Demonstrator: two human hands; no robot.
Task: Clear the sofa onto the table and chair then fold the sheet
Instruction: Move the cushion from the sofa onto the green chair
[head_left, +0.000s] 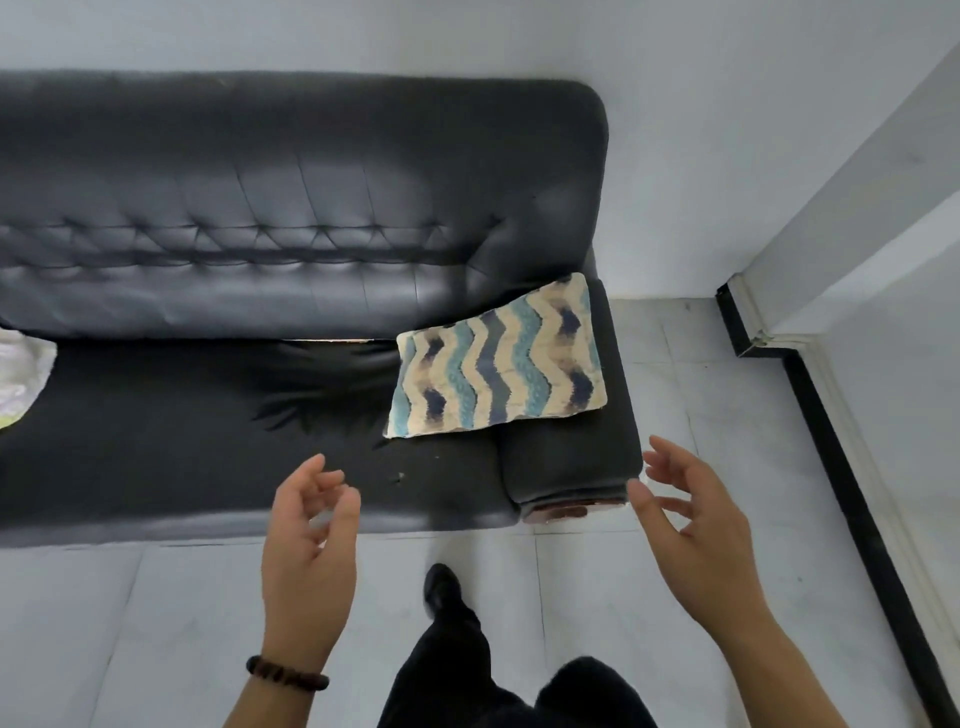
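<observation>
A black leather sofa (208, 431) fills the upper half of the view. A flat cushion (496, 364) with blue, navy and cream zigzag stripes leans across the seat and the sofa's right armrest (569, 457). My left hand (311, 545) hovers over the seat's front edge, fingers loosely curled and holding nothing. My right hand (696, 535) is raised beside the armrest's front end, fingers spread and empty. Both hands are below the cushion and apart from it. A pale, crumpled cloth (23, 374) shows at the seat's far left edge, mostly cut off.
Light grey floor tiles (597, 597) lie in front of and to the right of the sofa. A white wall corner with black skirting (810, 395) juts in at the right. My dark trouser legs and a black shoe (441, 587) stand on the tiles.
</observation>
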